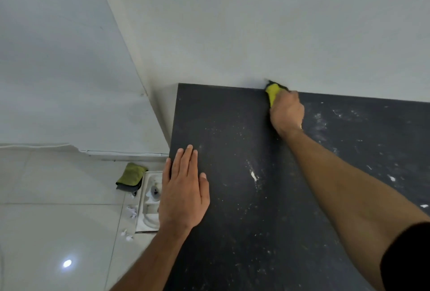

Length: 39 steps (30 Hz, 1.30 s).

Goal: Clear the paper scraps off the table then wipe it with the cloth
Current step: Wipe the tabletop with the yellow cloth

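Your right hand (287, 111) grips the yellow cloth (272, 91) at the black table's (232, 232) far edge by the wall. Your left hand (183, 188) lies flat, fingers straight, holding nothing. White bits (253, 176) sit between your hands; skip them and they stay.

One head-worn view here, wide-angle, tilted steeply down and forward over the black table (244, 197), close above its left end, facing the white wall (232, 23), with tiled floor (46, 221) showing at left.
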{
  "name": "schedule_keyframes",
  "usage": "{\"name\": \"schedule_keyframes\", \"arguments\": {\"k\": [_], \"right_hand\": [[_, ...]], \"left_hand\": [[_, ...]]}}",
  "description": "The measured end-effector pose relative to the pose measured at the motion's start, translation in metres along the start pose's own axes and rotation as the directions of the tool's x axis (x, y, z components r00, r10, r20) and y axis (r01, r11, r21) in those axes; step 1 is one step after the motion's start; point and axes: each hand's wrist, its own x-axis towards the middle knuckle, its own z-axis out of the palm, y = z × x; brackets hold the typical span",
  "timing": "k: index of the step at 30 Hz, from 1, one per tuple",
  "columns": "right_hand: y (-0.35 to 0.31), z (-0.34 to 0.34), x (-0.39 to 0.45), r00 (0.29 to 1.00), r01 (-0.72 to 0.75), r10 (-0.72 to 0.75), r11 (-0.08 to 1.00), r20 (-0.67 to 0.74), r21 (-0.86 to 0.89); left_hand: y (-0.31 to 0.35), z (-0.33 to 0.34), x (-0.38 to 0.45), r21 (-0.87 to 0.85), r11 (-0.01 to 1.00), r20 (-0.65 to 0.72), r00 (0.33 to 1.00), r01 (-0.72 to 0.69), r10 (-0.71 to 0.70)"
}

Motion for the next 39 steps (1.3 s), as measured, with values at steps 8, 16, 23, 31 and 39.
{"name": "schedule_keyframes", "arguments": {"k": [8, 16, 23, 31, 39], "right_hand": [[-0.154, 0.024, -0.061, 0.791, 0.601, -0.583, 0.797, 0.187, -0.059], [0.062, -0.006, 0.012, 0.999, -0.044, 0.040, 0.989, -0.036, -0.140], [0.024, -0.015, -0.024, 0.999, -0.011, 0.009, 0.998, 0.042, 0.061], [-0.018, -0.014, -0.189, 0.889, 0.453, -0.457, 0.887, 0.035, 0.083], [0.113, -0.055, -0.165, 0.975, -0.156, 0.161, 0.987, -0.152, 0.045]], "left_hand": [[-0.001, 0.000, 0.000, -0.024, 1.000, 0.006, 1.000, -0.012, 0.012], [-0.003, 0.005, 0.002, -0.013, 1.000, 0.000, 1.000, -0.028, 0.028], [-0.001, 0.000, 0.001, -0.020, 0.999, -0.015, 0.999, -0.038, 0.038], [-0.004, -0.007, -0.004, -0.327, 0.944, -0.108, 0.994, -0.038, 0.003], [-0.004, -0.007, -0.003, -0.186, 0.979, -0.058, 0.996, -0.084, 0.074]]}}
